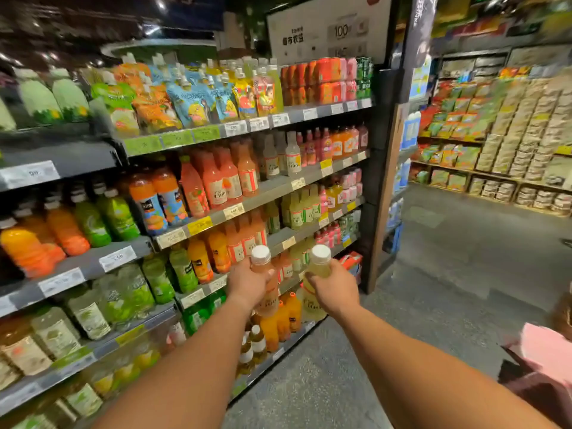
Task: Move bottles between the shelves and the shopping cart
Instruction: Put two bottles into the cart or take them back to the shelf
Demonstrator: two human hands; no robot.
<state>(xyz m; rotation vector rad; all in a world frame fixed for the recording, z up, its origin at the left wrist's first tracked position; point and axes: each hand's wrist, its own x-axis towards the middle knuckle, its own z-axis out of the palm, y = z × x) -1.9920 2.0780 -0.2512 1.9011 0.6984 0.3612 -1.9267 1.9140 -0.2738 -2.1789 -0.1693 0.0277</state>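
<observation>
My left hand (247,281) grips a pale orange juice bottle (268,297) with a white cap, held upright in front of the drink shelves (278,236). My right hand (335,287) grips a pale yellow juice bottle (312,301) with a white cap, also upright, just right of the first. Both bottles hang in the air near the third and fourth shelf rows, where similar orange and yellow bottles stand. The shopping cart is not in view.
The shelving unit fills the left side, packed with juice bottles and pouches. Its dark end post (379,212) stands right of my hands. Grey aisle floor (448,274) opens beyond. Snack shelves (510,144) line the far right. A person in pink (544,351) is at the right edge.
</observation>
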